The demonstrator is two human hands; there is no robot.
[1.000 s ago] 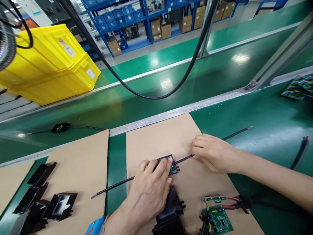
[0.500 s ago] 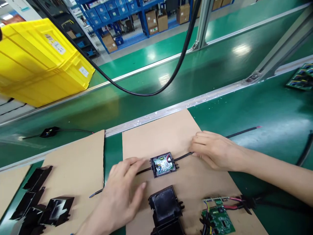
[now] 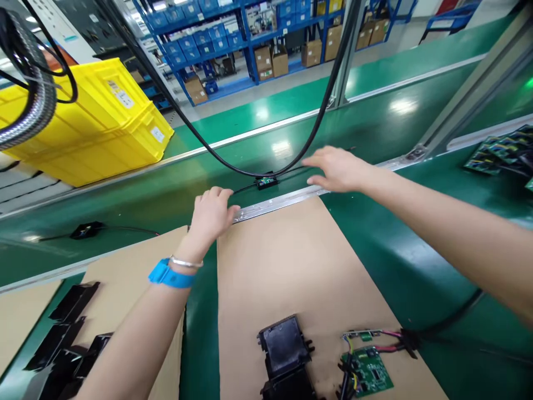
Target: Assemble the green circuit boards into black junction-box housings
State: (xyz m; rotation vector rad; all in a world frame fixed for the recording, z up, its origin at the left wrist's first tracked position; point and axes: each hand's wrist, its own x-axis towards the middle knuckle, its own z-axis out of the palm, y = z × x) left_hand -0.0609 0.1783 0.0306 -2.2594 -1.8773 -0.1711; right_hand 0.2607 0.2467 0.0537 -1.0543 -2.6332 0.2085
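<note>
A small black housing with a circuit board inside (image 3: 266, 181) lies on the green surface beyond the metal rail, a black cable leading out of each side. My left hand (image 3: 213, 211) is at the end of the left cable (image 3: 245, 188), its thumb apart from the fingers. Over the right cable (image 3: 291, 170) is my right hand (image 3: 335, 168), with fingers and thumb spread. The cable passes behind its fingers, and a tip shows beyond them. A cardboard sheet (image 3: 287, 261) lies nearer to me, with black plastic housings (image 3: 285, 347) and a green circuit board (image 3: 372, 372) with wires.
A thick black cable (image 3: 233, 166) hangs in a loop before the housing. The metal rail (image 3: 275, 204) crosses behind the cardboard. Yellow crates (image 3: 112, 128) stand at left, more black housings (image 3: 58, 339) lie lower left, and several circuit boards (image 3: 499, 153) sit at right.
The housing with the circuit board and its cables has gone from the cardboard to the green surface past the rail. Both hands have moved forward with it, and the right thumb and fingers have spread.
</note>
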